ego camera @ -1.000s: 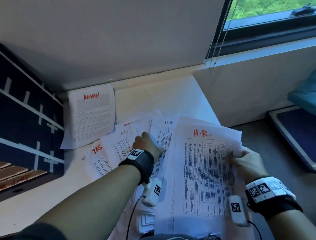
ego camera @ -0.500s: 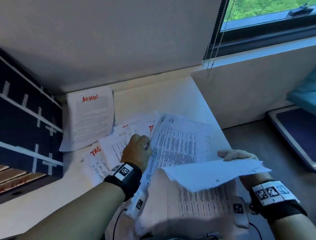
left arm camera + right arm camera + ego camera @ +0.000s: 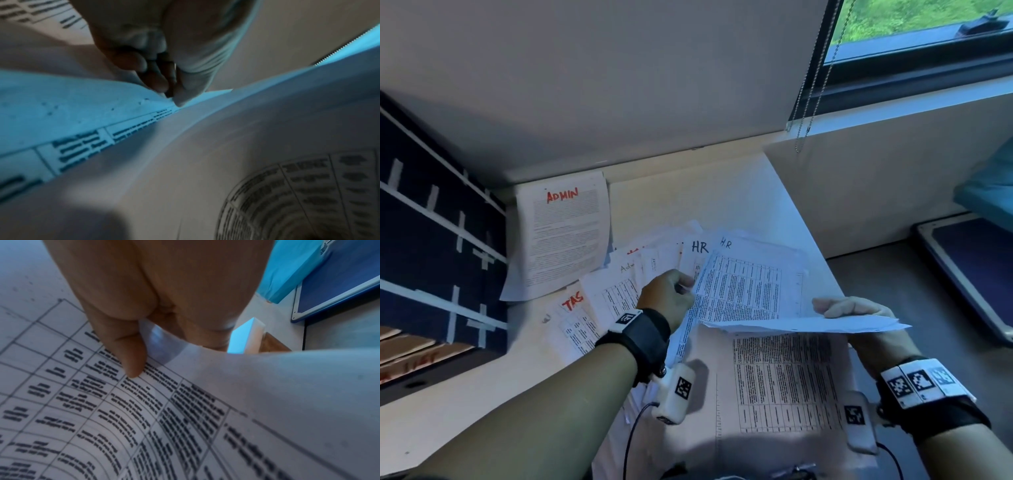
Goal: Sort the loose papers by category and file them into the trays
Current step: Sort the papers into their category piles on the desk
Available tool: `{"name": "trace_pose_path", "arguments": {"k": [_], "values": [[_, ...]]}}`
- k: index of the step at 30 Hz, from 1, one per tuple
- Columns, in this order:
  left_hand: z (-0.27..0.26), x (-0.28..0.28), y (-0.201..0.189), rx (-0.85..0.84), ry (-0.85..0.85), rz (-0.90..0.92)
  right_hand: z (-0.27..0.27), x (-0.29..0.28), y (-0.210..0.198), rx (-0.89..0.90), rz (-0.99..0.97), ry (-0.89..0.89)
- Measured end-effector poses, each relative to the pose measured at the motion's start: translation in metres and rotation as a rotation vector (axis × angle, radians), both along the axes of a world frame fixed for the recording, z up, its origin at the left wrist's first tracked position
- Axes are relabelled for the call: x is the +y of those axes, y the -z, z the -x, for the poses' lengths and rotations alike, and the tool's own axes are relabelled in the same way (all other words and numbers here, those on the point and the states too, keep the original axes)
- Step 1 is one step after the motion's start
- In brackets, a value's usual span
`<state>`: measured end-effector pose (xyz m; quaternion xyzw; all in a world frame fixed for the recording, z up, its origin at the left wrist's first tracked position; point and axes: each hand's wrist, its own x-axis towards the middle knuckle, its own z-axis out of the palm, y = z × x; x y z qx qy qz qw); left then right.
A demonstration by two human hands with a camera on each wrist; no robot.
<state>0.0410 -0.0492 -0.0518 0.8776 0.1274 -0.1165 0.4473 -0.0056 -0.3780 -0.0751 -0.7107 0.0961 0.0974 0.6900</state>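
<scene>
Loose printed sheets lie fanned on the white desk (image 3: 722,192), with red or black headings: ADMIN (image 3: 565,233), TAS (image 3: 575,318), HR (image 3: 698,253). My left hand (image 3: 686,286) pinches the left edge of an HR table sheet (image 3: 750,291) and holds it raised over the fan. In the left wrist view its fingertips (image 3: 164,87) close on that paper edge. My right hand (image 3: 835,306) grips a small stack of sheets (image 3: 784,377) near me, whose top sheet (image 3: 804,323) has flopped over. The thumb (image 3: 131,356) presses on the printed table.
Dark blue shelving with white tape strips (image 3: 431,257) stands along the left, with brown trays (image 3: 407,349) below it. A wall bounds the desk at the back, a low partition (image 3: 876,192) on the right. Beyond it lie a blue mat (image 3: 976,274) and the floor.
The red-headed HR sheet in my right hand has bent over toward me, hiding its face. My left hand has pulled an HR sheet up from the fan and holds its edge.
</scene>
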Motion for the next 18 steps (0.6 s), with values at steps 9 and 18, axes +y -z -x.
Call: {"name": "trace_pose_path", "arguments": {"k": [9,18], "values": [[0.031,-0.001,-0.028,0.033,0.418,0.332,-0.004,-0.008,0.022,-0.015,-0.146,0.11],[0.02,-0.007,-0.036,0.316,0.474,0.628,-0.024,0.01,0.021,0.172,-0.224,0.107]]}}
